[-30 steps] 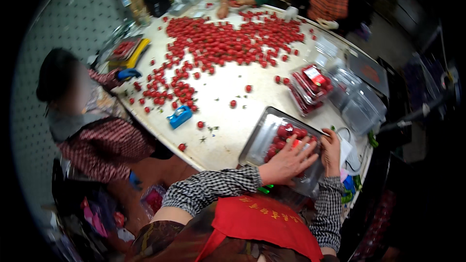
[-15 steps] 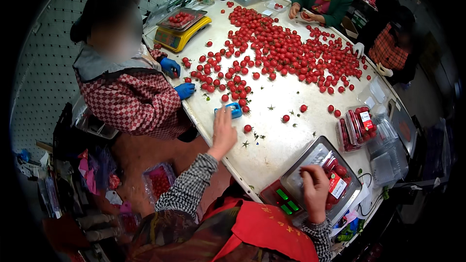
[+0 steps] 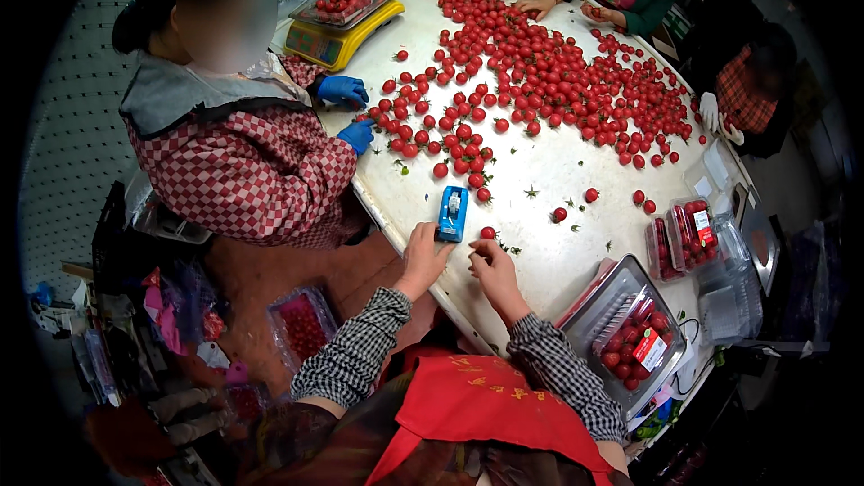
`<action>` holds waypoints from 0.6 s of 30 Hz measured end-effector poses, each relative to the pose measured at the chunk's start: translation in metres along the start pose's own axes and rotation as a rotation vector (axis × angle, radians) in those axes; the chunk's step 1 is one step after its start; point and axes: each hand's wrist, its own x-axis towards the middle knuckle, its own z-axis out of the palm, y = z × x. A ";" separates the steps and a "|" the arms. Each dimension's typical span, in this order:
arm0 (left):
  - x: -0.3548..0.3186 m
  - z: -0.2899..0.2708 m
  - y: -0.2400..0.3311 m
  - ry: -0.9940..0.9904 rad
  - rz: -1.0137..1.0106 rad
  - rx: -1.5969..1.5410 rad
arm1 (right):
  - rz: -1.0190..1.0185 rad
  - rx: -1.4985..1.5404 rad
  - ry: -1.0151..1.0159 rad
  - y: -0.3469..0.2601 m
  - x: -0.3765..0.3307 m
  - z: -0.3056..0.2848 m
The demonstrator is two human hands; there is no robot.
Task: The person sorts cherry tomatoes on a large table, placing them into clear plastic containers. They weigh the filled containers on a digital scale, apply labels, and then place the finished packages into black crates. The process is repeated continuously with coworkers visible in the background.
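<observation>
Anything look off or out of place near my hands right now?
Nothing is damaged. Loose green stems litter the white table, and single tomatoes lie apart from the big pile. Your left hand touches the blue tape dispenser.

A small blue tape dispenser [image 3: 452, 213] stands upright at my left fingertips; one red tomato [image 3: 488, 233] lies just beyond my right.
</observation>
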 end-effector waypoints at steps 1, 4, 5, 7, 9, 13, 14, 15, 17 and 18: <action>0.001 0.001 0.005 0.006 -0.005 0.002 | -0.042 -0.061 0.046 0.007 0.014 0.006; 0.004 0.003 0.010 0.007 -0.032 -0.015 | -0.170 -0.130 0.163 0.026 0.046 0.019; 0.006 0.004 0.008 0.003 -0.041 -0.019 | -0.143 -0.151 0.150 0.025 0.052 0.022; 0.009 0.006 0.005 -0.008 -0.055 -0.028 | -0.090 -0.193 0.128 0.021 0.064 0.026; 0.010 0.009 0.002 0.000 -0.038 -0.040 | -0.020 -0.156 0.099 0.010 0.071 0.030; 0.011 0.010 0.004 0.005 -0.012 -0.056 | 0.100 -0.052 0.050 -0.001 0.081 0.030; 0.011 0.009 0.005 0.001 -0.018 -0.055 | 0.098 -0.053 0.050 -0.002 0.083 0.032; 0.012 0.009 0.007 -0.003 -0.024 -0.054 | 0.111 -0.035 0.067 -0.003 0.085 0.033; 0.013 0.010 0.010 -0.004 -0.029 -0.058 | 0.138 0.001 0.103 -0.003 0.087 0.034; 0.014 0.012 0.010 0.000 -0.029 -0.061 | 0.139 0.026 0.112 -0.003 0.087 0.034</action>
